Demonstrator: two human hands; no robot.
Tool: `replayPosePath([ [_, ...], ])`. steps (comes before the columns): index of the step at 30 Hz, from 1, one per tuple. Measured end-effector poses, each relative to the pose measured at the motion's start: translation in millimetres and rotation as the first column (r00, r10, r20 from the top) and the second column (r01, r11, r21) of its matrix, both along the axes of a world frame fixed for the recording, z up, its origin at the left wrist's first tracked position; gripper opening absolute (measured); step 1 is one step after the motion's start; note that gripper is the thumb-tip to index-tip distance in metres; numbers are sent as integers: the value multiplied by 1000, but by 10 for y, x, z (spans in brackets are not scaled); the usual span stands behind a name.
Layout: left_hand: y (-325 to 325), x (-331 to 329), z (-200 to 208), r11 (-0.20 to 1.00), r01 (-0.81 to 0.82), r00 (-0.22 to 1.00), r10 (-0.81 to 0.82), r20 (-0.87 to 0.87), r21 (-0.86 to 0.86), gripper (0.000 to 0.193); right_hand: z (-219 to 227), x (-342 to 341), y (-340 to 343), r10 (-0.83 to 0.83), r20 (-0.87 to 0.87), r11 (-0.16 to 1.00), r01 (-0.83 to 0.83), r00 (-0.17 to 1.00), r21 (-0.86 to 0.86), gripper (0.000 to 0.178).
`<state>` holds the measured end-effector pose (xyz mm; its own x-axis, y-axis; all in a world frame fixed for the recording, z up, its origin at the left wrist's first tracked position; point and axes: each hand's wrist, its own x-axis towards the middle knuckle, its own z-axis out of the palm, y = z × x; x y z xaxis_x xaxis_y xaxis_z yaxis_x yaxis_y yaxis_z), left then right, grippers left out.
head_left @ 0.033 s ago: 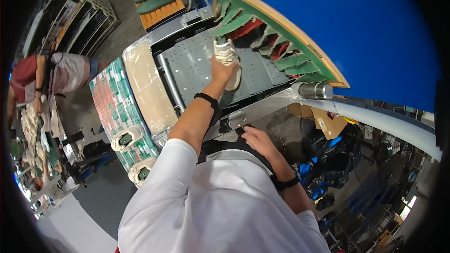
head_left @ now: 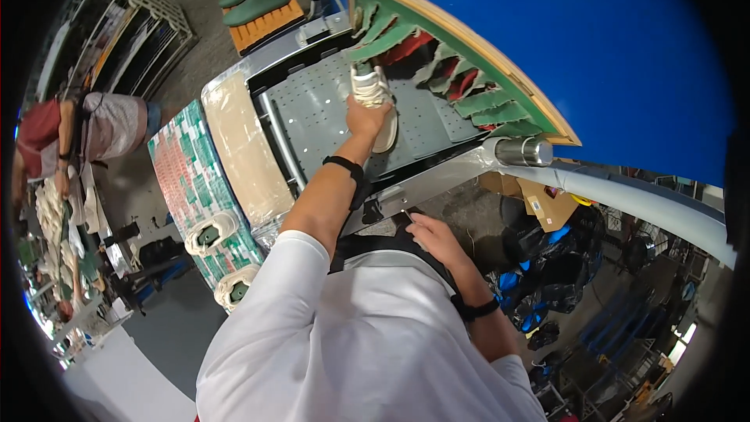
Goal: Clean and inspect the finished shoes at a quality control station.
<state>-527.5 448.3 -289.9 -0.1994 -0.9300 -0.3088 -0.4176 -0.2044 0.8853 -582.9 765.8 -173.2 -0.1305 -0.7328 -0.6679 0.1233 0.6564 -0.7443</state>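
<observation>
My left hand (head_left: 366, 119) reaches forward and grips a cream lace-up sneaker (head_left: 372, 91) from its near side, fingers closed around it. The sneaker is on a grey perforated plate (head_left: 320, 113), just in front of a row of ragged green, grey and red strips (head_left: 461, 82) hanging from a wood-edged opening. Close to my waist, my right hand (head_left: 437, 241) has its fingers curled together. Something thin shows by its fingertips, too small to name.
Two cream shoe uppers on green lasts (head_left: 211, 231) sit on a patterned padded surface (head_left: 187, 164) at left. Several green lasts (head_left: 262, 4) rest on an orange rack. A steel cylinder (head_left: 527, 151) and a blue panel (head_left: 586, 47) stand at right. Another person (head_left: 78, 129) works far left.
The sneaker and my left hand sit very slightly further left in the picture, as does the machine around them. Both hands keep the same hold.
</observation>
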Motion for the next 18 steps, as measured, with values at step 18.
replayPosePath([
  [18, 1063, 2970, 1150, 898, -439, 882, 437, 178, -26, 68, -151, 1068, -1236, 382, -32, 906, -381, 924, -185, 62],
])
